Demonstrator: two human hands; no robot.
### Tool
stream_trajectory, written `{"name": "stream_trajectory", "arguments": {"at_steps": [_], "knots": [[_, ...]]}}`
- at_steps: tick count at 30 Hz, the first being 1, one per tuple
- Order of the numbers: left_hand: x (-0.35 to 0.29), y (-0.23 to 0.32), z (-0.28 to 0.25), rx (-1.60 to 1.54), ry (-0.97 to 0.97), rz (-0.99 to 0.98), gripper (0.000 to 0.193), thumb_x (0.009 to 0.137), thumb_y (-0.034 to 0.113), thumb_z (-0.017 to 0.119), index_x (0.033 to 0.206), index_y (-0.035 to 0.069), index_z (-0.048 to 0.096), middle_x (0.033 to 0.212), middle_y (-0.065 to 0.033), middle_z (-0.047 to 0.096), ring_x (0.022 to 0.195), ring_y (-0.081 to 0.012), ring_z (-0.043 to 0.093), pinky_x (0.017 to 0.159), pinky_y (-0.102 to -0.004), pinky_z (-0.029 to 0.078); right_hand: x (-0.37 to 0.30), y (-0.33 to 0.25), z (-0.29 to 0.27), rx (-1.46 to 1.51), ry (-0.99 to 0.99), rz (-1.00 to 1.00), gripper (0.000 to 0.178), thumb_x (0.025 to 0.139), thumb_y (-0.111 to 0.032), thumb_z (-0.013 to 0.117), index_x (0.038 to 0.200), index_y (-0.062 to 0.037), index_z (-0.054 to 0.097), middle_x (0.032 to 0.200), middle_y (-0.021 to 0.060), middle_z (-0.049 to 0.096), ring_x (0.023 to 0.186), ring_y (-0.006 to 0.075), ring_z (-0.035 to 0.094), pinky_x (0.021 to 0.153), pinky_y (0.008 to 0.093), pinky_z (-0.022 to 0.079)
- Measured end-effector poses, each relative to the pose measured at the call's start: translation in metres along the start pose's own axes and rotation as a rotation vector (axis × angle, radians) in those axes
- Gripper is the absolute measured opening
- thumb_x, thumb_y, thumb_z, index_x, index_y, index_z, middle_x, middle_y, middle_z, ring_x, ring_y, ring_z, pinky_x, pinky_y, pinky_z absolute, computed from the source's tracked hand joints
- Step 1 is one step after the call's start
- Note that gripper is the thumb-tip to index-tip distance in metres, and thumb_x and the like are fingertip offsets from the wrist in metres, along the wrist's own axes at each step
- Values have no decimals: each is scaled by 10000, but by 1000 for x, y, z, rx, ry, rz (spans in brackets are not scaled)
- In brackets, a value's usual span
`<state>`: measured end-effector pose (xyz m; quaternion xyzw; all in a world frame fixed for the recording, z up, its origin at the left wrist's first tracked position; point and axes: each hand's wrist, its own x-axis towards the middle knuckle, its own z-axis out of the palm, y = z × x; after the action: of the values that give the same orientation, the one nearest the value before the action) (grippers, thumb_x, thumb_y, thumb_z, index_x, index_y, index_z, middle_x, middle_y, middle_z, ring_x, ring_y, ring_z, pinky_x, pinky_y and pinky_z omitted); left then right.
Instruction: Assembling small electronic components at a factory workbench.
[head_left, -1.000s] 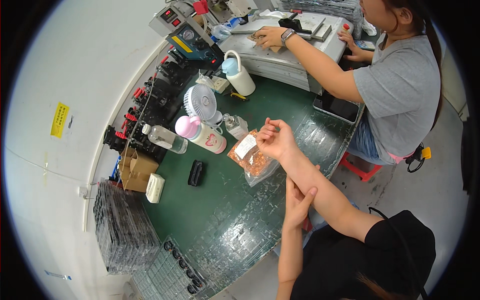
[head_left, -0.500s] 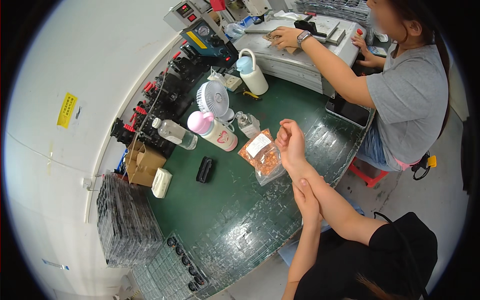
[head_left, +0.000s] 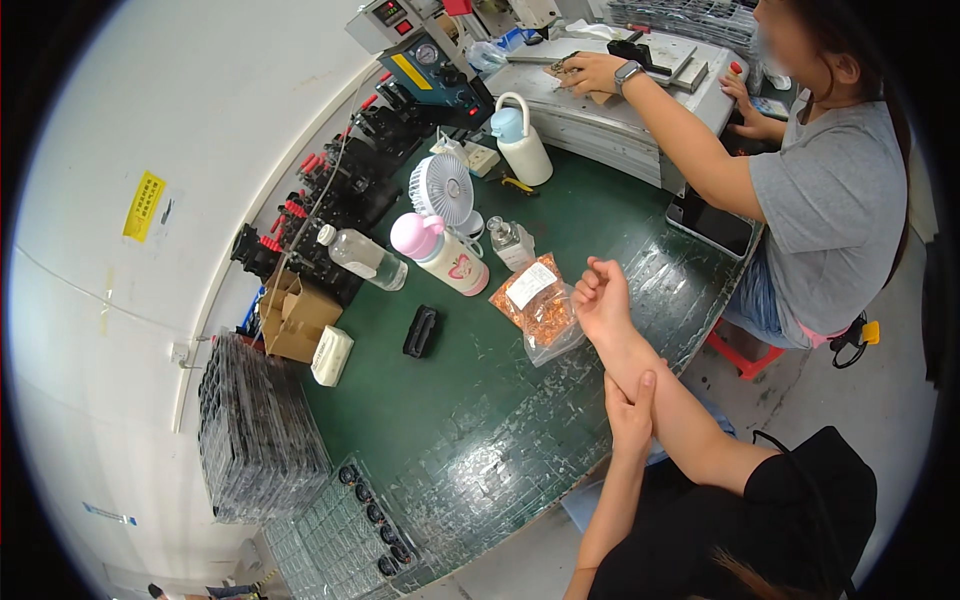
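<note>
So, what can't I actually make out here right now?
All in the head view:
Left hand: some fingertips, hidden behind the right forearm.
Cardboard box: whether anything is inside, hidden by its walls and flaps.
Bag of orange pieces: what each piece is, too small to tell.
Control box: its top, cut off by the picture's upper edge.

Tabletop (head_left: 480, 395) glossy, scuffed; bag (head_left: 545, 318) clear, shiny plastic; carton (head_left: 303, 322) matt cardboard.
</note>
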<state>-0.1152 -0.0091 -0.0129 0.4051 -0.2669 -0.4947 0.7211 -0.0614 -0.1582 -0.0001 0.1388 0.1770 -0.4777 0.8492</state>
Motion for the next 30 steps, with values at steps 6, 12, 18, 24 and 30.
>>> {"name": "stream_trajectory", "arguments": {"at_steps": [6, 12, 18, 24, 30], "knots": [[-5, -3, 8, -86, 261, 36, 336, 937, 179, 517, 1176, -23, 394, 1036, -159, 575, 864, -216, 623, 760, -318, 522, -19, 18, 9, -524, -228, -464, 71, 818, -89, 458, 830, -50, 516, 559, -28, 384, 479, 40, 318, 441, 199, 240], [-3, -7, -2, -113, 257, -23, 476, 970, 427, 354, 1141, -9, 438, 934, -133, 598, 746, -202, 615, 643, -318, 526, -32, 30, 10, -800, -432, -633, 80, 810, -26, 439, 781, -51, 508, 604, -45, 413, 522, 11, 334, 480, 185, 254], [2, -13, -25, -656, 132, -112, 487, 984, 414, 302, 1060, -19, 510, 848, -136, 616, 728, -240, 623, 669, -331, 530, -69, 45, 2, -1009, -662, -747, 24, 793, -23, 524, 804, -43, 532, 684, -18, 511, 583, 54, 469, 553, 199, 383], [7, 25, -76, 389, 232, 5, 257, 971, 172, 410, 979, -26, 574, 849, -108, 657, 721, -148, 628, 654, -246, 510, -56, -28, -16, -1980, -982, -726, 102, 758, -110, 621, 844, -58, 635, 824, 84, 640, 724, 242, 625, 658, 332, 500], [50, 83, -140, 583, 437, 220, 247, 970, 187, 435, 944, 4, 599, 719, -23, 597, 555, -51, 497, 505, -185, 400, -14, -32, -32, -2423, -1285, -796, 311, 762, -120, 603, 1059, -28, 586, 1148, 170, 574, 1051, 295, 563, 863, 376, 472]]}}
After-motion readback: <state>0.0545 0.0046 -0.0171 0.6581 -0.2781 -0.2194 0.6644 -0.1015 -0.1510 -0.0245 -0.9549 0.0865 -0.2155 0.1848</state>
